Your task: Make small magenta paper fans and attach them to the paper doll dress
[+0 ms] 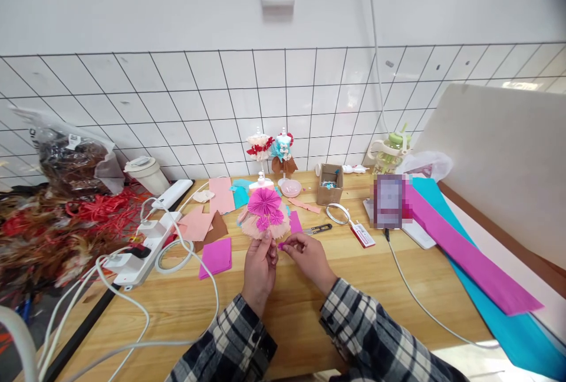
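A small white dress form (pixel 260 181) in a peach paper skirt (pixel 247 226) is in front of me. A large magenta pleated paper fan (pixel 264 201) and smaller magenta rosettes (pixel 276 217) decorate its front. My left hand (pixel 260 267) is closed at the skirt's lower edge, thumb up, around the form's lower part, which the fingers hide. Close beside it, my right hand (pixel 307 258) pinches a small magenta paper piece (pixel 281 246). Thread snips (pixel 319 229) lie just beyond the right hand. Left of my hands is a stack of magenta paper squares (pixel 216 257).
Two dressed forms (pixel 260 147) stand by the tiled wall, near a pink dish (pixel 290 188) and a cardboard box (pixel 329 184). A power strip (pixel 148 249) with looping cables occupies the left. Long paper sheets (pixel 469 252), a blurred phone (pixel 388 201) and its cable are on the right.
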A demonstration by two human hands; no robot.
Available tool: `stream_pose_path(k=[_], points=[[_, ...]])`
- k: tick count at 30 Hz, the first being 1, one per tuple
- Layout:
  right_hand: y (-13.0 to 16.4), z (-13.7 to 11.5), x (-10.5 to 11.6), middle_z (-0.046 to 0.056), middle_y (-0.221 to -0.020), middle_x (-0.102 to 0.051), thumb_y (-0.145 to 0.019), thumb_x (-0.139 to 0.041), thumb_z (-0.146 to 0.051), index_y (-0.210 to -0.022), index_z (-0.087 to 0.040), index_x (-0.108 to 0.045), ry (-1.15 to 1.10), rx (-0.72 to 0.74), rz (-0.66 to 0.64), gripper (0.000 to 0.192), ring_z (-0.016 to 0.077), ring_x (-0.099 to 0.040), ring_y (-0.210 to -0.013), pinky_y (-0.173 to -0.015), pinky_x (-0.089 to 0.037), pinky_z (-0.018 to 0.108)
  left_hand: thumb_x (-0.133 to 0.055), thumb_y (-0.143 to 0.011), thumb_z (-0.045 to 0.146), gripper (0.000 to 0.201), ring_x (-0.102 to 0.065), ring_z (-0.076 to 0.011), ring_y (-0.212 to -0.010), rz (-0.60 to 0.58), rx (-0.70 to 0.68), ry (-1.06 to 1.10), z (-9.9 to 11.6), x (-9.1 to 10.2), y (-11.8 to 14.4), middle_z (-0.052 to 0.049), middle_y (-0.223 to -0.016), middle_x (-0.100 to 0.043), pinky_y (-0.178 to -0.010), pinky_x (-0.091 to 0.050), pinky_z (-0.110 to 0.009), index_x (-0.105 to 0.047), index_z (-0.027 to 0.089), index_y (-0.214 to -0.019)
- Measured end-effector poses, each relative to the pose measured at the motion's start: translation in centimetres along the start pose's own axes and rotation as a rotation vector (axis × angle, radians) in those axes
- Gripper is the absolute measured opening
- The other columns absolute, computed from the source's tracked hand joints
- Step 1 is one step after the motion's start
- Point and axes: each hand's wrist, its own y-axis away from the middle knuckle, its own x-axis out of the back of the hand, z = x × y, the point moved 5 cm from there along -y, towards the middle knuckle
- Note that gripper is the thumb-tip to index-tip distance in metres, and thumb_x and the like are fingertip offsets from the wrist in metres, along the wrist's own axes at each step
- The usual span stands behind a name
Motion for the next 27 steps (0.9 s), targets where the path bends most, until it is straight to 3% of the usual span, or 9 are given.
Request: stream_pose_path(k=[3, 8, 13, 16, 20, 27], points=[[-0.6, -2.2, 0.6, -0.001, -0.068, -0.062, -0.072, -0.066, -0.038, -0.078, -0.019, -0.066, -0.257, -0.088, -0.082, 0.019, 0.0111, -0.050, -0.056, -0.049, -0.040, 0.022, -0.080, -0.064, 0.028, 0.031, -0.040, -0.0022, -0.046, -0.009, 0.008, 0.026, 0.2, -0.1, 0.0, 0.007, -0.058, -0.049, -0.040, -0.029, -0.013, -0.054, 0.015, -0.076], [-2.0, -4.9, 1.1, -0.001, -0.065, -0.061, -0.067, -0.070, -0.040, -0.078, -0.018, -0.064, -0.396, -0.097, -0.138, 0.026, 0.0110, -0.054, -0.057, -0.046, -0.041, 0.020, -0.077, -0.067, 0.032, 0.030, -0.038, -0.0011, -0.044, -0.047, 0.090, 0.040, 0.0, -0.1, -0.1, 0.007, -0.060, -0.049, -0.038, -0.026, -0.013, -0.054, 0.015, -0.076], [-2.9, -4.6, 1.2, -0.002, -0.065, -0.061, -0.061, -0.075, -0.034, -0.076, -0.017, -0.062, -0.473, -0.121, -0.098, 0.025, 0.0096, -0.056, -0.061, -0.058, -0.045, 0.022, -0.076, -0.069, 0.031, 0.029, -0.036, -0.0005, -0.043, -0.063, 0.095, 0.049, 0.1, -0.2, -0.2, 0.008, -0.059, -0.046, -0.038, -0.026, -0.012, -0.053, 0.015, -0.077], [-2.6, -4.5, 1.5, -0.003, -0.062, -0.059, -0.061, -0.075, -0.034, -0.073, -0.017, -0.060, -0.485, -0.163, -0.055, 0.025, 0.0082, -0.052, -0.056, -0.051, -0.041, 0.020, -0.077, -0.068, 0.031, 0.031, -0.035, -0.0007, -0.042, -0.044, 0.117, 0.060, 0.2, -0.4, 0.0, 0.008, -0.058, -0.046, -0.037, -0.025, -0.012, -0.051, 0.015, -0.077], [-2.3, -4.8, 1.5, -0.002, -0.063, -0.060, -0.062, -0.074, -0.038, -0.078, -0.017, -0.062, -0.494, -0.180, -0.089, 0.029, 0.0094, -0.052, -0.055, -0.045, -0.038, 0.020, -0.078, -0.065, 0.030, 0.033, -0.035, -0.0010, -0.042, -0.049, 0.113, 0.061, 0.3, -0.5, 0.1, 0.008, -0.056, -0.045, -0.037, -0.025, -0.012, -0.052, 0.016, -0.077], [-3.7, -4.1, 0.8, 0.001, -0.070, -0.066, -0.064, -0.072, -0.034, -0.075, -0.017, -0.062, -0.371, -0.086, -0.092, 0.023, 0.0133, -0.061, -0.067, -0.063, -0.048, 0.025, -0.078, -0.066, 0.031, 0.031, -0.037, -0.0015, -0.044, -0.030, 0.067, 0.014, 0.3, -0.4, 0.0, 0.007, -0.057, -0.047, -0.039, -0.026, -0.012, -0.052, 0.015, -0.075]])
